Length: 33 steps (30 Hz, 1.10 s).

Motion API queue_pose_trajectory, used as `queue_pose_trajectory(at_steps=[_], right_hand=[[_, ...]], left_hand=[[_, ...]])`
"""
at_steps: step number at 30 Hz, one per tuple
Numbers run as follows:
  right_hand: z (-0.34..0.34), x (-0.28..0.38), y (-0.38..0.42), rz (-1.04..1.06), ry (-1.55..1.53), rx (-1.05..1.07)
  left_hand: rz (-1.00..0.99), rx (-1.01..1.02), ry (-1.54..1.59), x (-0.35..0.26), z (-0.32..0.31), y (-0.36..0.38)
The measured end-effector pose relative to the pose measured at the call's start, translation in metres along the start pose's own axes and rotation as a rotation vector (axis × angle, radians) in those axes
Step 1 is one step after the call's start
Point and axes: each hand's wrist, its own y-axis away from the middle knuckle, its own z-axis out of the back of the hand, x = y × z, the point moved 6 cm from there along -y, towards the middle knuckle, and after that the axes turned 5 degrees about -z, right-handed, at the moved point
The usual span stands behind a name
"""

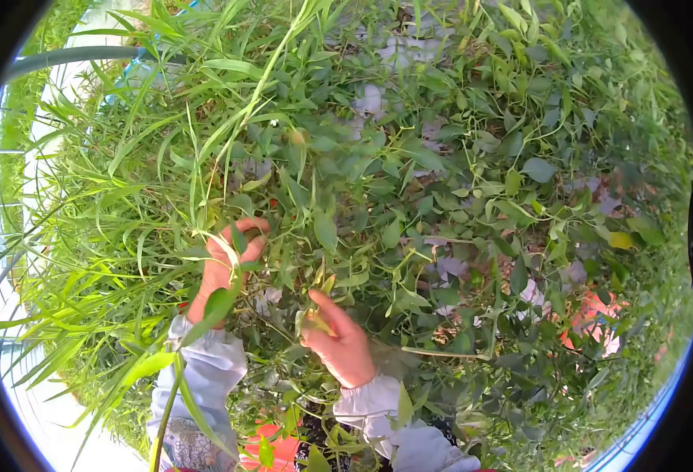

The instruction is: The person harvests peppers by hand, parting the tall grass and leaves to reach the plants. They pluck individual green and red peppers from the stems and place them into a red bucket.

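Deep in the leafy green plants (378,169), my left hand (224,259) has its fingers curled, and leaves cover part of them. What it grips, if anything, is hidden. Just beyond its fingertips a small red spot, perhaps a fruit (273,203), shows among the leaves. My right hand (342,338) is lower and to the right, thumb pointing up, closed around a pale yellow-green leaf-like piece (312,321). Thin stems and leaves surround both hands, and light sleeves (209,366) cover my forearms.
Tall grass blades (126,267) crowd the left side and cross in front of my left arm. A dark hose (79,57) curves in at the upper left. Greyish sheeting (409,51) shows through the foliage. An orange-red patch (594,315) lies under leaves at the right.
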Motion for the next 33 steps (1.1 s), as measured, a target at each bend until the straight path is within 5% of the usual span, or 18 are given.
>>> queue_pose_trajectory(at_steps=[3,4,8,12,14,16,18,20,22,30,33], right_hand=[[-0.003,0.010,0.007,0.044,-0.027,0.093],[-0.001,0.010,0.008,0.045,-0.037,0.087],[-0.003,0.026,0.017,0.140,0.059,0.104],[-0.012,0.033,0.025,0.159,0.241,0.234],[-0.020,0.033,0.030,0.189,0.285,0.412],[-0.018,0.030,0.031,0.098,0.244,0.441],[-0.015,0.028,0.028,0.158,0.260,0.419],[-0.011,0.025,0.025,0.132,0.262,0.407],[-0.008,0.024,0.025,0.105,0.267,0.394],[-0.003,0.019,0.021,0.062,0.234,0.336],[-0.006,0.017,0.018,0.082,0.250,0.331]], left_hand=[[-0.002,-0.215,0.066,-0.028,0.012,0.011],[-0.114,-0.147,0.112,-0.040,0.022,0.011],[-0.099,-0.250,-0.155,-0.063,0.027,0.001],[-0.987,-0.248,-0.611,-0.176,-0.060,-0.010],[-0.845,-0.095,-0.617,-0.185,-0.099,-0.038],[-0.826,0.024,-1.168,-0.148,-0.124,-0.089],[-0.472,0.217,-1.693,-0.086,-0.111,-0.125],[-0.321,0.373,-1.895,-0.041,-0.074,-0.129],[-0.159,0.358,-1.871,-0.028,-0.047,-0.116],[-0.121,0.213,-1.834,-0.002,-0.029,-0.090],[-0.439,0.028,-1.267,-0.026,-0.022,-0.091]])
